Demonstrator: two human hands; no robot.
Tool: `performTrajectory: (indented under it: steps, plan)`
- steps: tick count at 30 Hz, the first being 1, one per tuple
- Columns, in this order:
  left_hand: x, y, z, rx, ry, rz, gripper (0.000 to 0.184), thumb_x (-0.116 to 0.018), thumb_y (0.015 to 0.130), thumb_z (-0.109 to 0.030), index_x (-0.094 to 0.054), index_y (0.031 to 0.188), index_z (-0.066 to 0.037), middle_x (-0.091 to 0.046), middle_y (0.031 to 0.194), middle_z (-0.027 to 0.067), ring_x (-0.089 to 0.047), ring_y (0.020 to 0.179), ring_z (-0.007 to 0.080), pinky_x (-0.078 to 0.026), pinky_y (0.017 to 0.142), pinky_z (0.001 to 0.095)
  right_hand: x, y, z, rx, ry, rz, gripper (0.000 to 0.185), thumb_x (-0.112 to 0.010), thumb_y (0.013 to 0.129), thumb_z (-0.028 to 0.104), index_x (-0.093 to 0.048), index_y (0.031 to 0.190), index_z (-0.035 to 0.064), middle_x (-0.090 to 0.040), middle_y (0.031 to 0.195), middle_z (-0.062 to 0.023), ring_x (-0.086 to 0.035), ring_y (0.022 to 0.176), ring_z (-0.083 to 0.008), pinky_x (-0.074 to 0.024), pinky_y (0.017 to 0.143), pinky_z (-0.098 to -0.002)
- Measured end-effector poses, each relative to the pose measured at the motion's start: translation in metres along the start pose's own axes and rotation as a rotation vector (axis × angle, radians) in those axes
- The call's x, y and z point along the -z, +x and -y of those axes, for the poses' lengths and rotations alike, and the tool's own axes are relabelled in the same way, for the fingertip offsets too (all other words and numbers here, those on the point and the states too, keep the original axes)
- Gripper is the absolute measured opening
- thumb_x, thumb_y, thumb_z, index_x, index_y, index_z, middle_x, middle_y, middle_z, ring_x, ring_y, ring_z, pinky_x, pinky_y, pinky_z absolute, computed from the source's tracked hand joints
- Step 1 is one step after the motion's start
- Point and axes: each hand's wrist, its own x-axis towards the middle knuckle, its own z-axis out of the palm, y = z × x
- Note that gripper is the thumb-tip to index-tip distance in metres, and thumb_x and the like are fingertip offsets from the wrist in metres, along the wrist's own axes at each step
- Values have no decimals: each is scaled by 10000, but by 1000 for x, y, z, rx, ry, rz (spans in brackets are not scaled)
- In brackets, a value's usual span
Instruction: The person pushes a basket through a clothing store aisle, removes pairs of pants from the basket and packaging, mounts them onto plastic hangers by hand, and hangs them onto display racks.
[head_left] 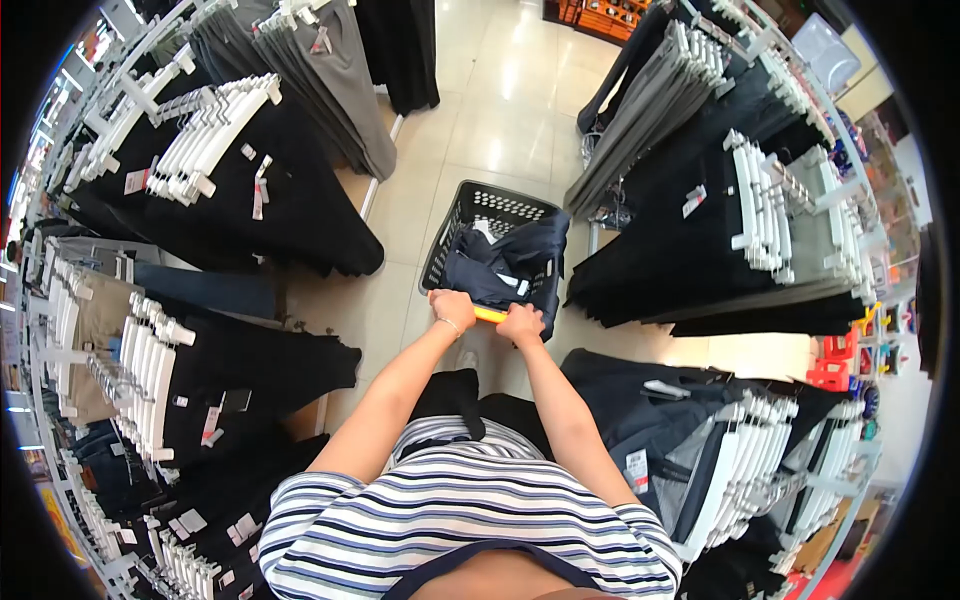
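A dark grey shopping basket (432, 262) with holes in its walls stands in the aisle in front of me. Dark navy clothing (475, 272) with white tags lies in it, and part of it hangs over the right rim. My left hand (452, 309) is closed round the left end of the yellow handle (489, 314) at the basket's near side. Round the right end of the same handle, my right hand (521, 323) is closed too, close beside the draped clothing. Both arms reach forward.
Racks of black trousers (290, 190) and grey trousers (345, 90) on white hangers line the left. More black trousers (660, 240) hang on the right, with dark garments (630, 400) nearer me. Pale tiled floor (500, 110) runs ahead between the racks.
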Motion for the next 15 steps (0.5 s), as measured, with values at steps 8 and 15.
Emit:
performTrajectory:
  steps: [8,15]
  plan:
    - [42,96,0,-21,7,14,267,-562,744,-271,-695,848,-64,-665,818,159,-627,758,334,-422,575,457,66,86,12,112,-45,132,396,-612,671,269,-648,1024,93,-628,1058,-119,-594,1009,-255,-431,892,-357]
    - [101,162,-4,-13,30,36,227,-557,746,-274,-687,816,-101,-670,813,103,-635,784,266,-413,632,406,110,159,21,90,-26,124,341,-580,677,233,-663,981,101,-642,1017,-115,-603,986,-253,-452,851,-352]
